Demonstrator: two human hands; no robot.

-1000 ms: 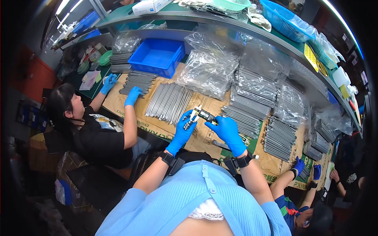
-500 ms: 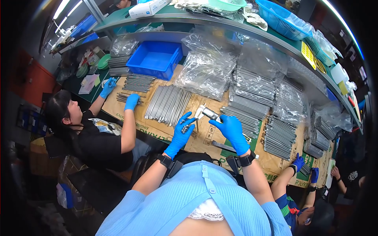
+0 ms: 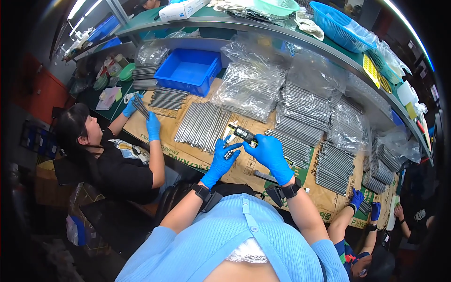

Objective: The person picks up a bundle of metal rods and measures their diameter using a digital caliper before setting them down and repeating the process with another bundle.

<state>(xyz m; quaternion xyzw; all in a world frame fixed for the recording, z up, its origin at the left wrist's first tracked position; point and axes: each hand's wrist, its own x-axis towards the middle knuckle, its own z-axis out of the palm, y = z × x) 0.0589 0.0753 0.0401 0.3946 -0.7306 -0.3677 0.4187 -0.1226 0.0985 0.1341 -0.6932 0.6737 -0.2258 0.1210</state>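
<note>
1. Head view: far left of centre, an open blue bin stands on the bench, its smooth blue floor in view.
2. Clear plastic bags lie far centre and right, with grey metal rods showing through some of them.
3. On the far shelf, a blue basket at right holds clear plastic; a pale green basket sits left of it.
4. The right hand grips a caliper, dark-bodied with pale jaws, above the middle of the bench, tilted with its jaws far and left.
5. The left hand, just left of it, has its fingers curled around a small bunch of metal rods, shiny ends showing. Whether the jaws touch a rod, I cannot tell.
6. Brown paper shows between the hands and the bench's near edge, close to the torso; a dark bar lies near the right wrist.
7. Loose rods border this space on the far left, more rods on the right; a co-worker sits beyond the left edge.
</note>
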